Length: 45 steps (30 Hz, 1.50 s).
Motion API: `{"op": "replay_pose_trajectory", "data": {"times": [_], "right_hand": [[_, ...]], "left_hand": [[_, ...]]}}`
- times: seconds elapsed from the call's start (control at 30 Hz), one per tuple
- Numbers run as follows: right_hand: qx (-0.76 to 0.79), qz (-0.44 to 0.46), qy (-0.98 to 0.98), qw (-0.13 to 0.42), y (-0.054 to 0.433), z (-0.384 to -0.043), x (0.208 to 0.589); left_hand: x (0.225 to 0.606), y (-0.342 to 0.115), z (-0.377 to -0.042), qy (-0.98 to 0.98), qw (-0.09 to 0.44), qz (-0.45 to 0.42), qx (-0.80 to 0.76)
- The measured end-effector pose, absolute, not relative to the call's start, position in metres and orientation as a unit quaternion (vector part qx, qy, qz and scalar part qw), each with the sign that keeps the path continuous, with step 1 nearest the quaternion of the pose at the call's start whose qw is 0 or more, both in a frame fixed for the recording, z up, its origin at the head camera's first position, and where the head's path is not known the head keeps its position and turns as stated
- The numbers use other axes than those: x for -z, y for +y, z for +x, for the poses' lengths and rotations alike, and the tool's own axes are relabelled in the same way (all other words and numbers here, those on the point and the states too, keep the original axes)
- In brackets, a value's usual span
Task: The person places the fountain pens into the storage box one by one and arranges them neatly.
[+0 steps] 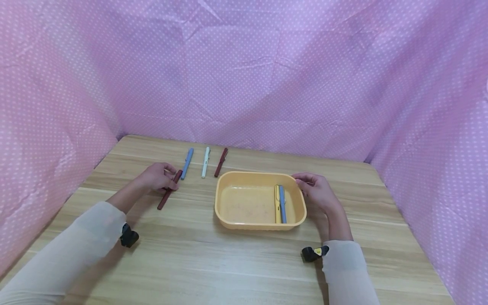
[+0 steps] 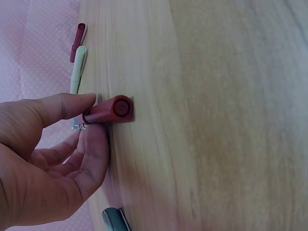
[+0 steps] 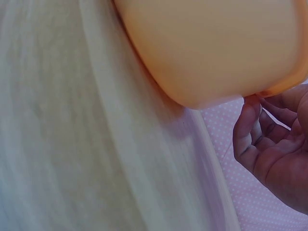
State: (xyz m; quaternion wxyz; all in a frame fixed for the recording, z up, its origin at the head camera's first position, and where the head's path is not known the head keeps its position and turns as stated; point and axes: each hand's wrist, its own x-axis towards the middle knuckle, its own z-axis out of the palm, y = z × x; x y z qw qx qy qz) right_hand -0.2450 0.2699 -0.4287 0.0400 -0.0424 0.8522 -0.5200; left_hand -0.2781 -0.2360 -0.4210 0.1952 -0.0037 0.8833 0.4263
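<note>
My left hand (image 1: pixel 158 176) pinches a dark red pen (image 1: pixel 164 200) between thumb and fingers. In the left wrist view, the end of this red pen (image 2: pixel 108 111) points towards the camera, close over the wood. A dark green pen (image 2: pixel 114 219) shows at the bottom edge there, below the hand. My right hand (image 1: pixel 317 190) grips the right rim of a yellow plastic tray (image 1: pixel 244 225), thumb and fingertips at its edge in the right wrist view. Inside the tray, on its right side, a yellow pen (image 1: pixel 277 205) and a blue pen (image 1: pixel 282 205) lie side by side.
Behind the left hand lie a blue pen (image 1: pixel 187 164), a white pen (image 1: pixel 205 162) and another dark red pen (image 1: pixel 221 162), spaced in a row. They rest on a wooden table (image 1: pixel 213 267). Pink dotted cloth (image 1: pixel 244 84) hangs around the table's back and sides.
</note>
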Motion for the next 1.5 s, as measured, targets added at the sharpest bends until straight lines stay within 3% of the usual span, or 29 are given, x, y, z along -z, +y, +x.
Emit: {"op": "replay_pose_trajectory", "data": {"times": [0.7,1.03,1.5], "right_hand": [[0.528,-0.053,0.847,0.039,0.270,-0.244,0.431],[0.523,-0.058,0.850,0.037,0.272,-0.242,0.430],[0.526,-0.049,0.848,0.041,0.271,-0.241,0.427]], "left_hand": [[0.397,-0.250,-0.277,0.867,0.186,-0.022,-0.462],[0.382,-0.248,-0.287,0.865,0.154,0.007,-0.478],[0.365,-0.232,-0.300,0.796,0.168,0.019,-0.581]]}}
